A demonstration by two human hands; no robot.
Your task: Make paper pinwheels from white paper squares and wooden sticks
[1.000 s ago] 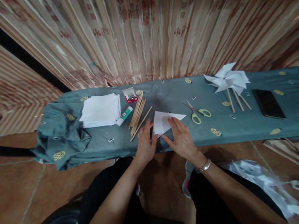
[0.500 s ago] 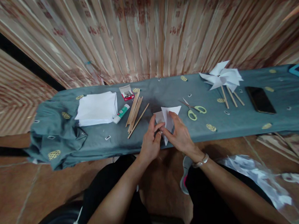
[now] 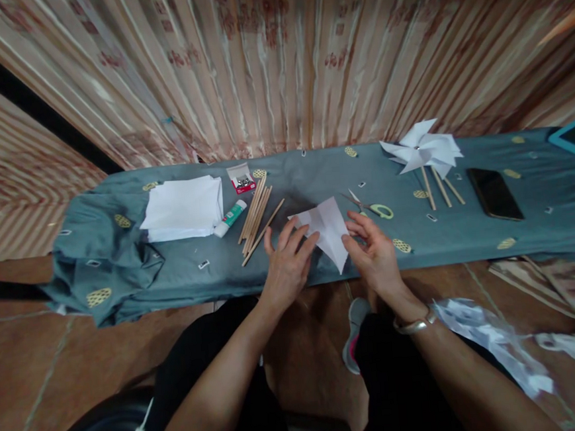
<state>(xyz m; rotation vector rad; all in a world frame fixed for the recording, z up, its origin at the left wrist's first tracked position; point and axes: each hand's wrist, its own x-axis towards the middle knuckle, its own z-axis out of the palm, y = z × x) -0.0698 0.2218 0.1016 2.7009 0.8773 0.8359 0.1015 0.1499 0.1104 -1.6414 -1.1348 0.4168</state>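
A folded white paper is held between both hands just above the near edge of the table, roughly at its middle. The left hand pinches its left corner with the other fingers spread; the right hand grips its right edge between thumb and fingers. Scissors lie just behind the right hand. Wooden sticks lie left of the paper, with a glue stick, a small red box and a stack of white sheets beyond them. Far right rest paper pinwheels and a phone.
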